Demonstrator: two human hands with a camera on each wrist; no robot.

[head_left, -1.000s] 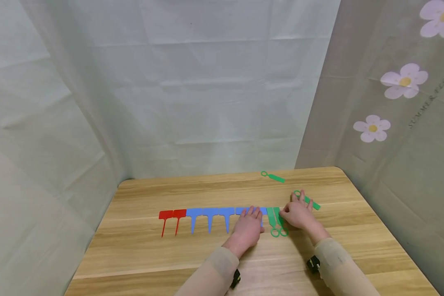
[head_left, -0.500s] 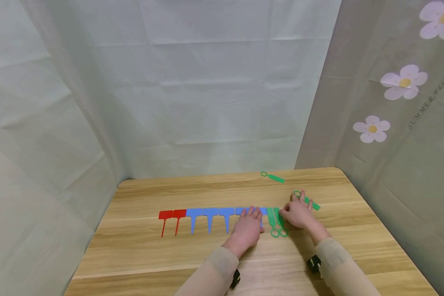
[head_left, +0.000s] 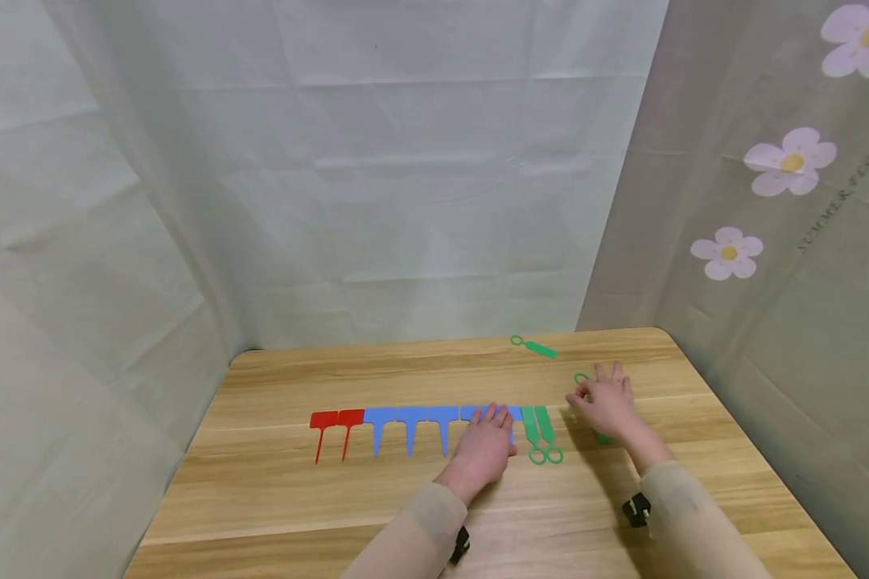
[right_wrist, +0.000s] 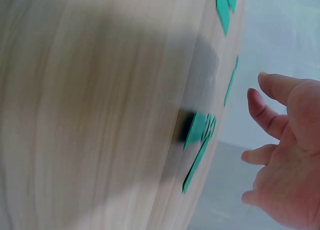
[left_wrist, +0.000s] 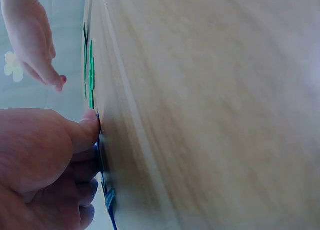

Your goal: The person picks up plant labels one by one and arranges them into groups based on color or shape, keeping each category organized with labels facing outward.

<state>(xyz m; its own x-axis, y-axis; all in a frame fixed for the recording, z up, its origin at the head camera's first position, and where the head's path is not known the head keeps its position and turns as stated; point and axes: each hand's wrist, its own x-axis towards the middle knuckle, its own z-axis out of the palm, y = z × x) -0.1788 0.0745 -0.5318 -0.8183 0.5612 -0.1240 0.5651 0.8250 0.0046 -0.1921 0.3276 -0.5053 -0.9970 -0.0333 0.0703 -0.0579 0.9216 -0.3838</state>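
Note:
My left hand (head_left: 483, 446) lies palm down over the right part of a row of blue T-shaped plant labels (head_left: 410, 416), fingers extended and partly hiding them. At the row's right end, two green ring-ended plant labels (head_left: 545, 426) lie side by side, rings toward me. My right hand (head_left: 608, 406) hovers right of them, thumb and index finger slightly apart in the right wrist view with nothing between them. Under it, more green labels (right_wrist: 195, 165) lie on the table; in the head view the hand hides most of them, leaving a ring and a green end (head_left: 603, 439) showing.
Two red T-shaped labels (head_left: 324, 420) form the left end of the row. Another green ring-ended label (head_left: 540, 349) lies near the back edge of the wooden table (head_left: 297, 498). Pale cloth walls (head_left: 420, 201) stand behind and on both sides, with printed flowers on the right.
My right hand has moved right and slightly back, away from the two green labels at the row's end, leaving them fully in sight. My left hand has stayed still.

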